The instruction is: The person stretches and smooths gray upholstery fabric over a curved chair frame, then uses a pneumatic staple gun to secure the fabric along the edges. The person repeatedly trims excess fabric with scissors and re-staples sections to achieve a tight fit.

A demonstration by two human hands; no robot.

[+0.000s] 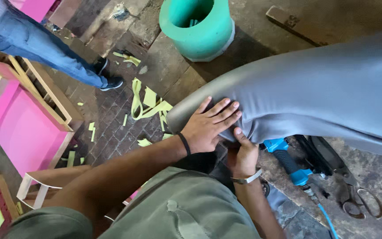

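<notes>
Your left hand (pixel 208 126) lies flat, fingers spread, on the near end of the grey upholstered cushion (pixel 315 88) stretching right across the counter (pixel 376 170). Your right hand (pixel 244 152) is pinched on the grey fabric edge just beneath. You look mid-way through tensioning the cover; fastening it would call for the blue pneumatic stapler (pixel 288 161) just right of that hand, with the scissors (pixel 354 194) further right.
</notes>
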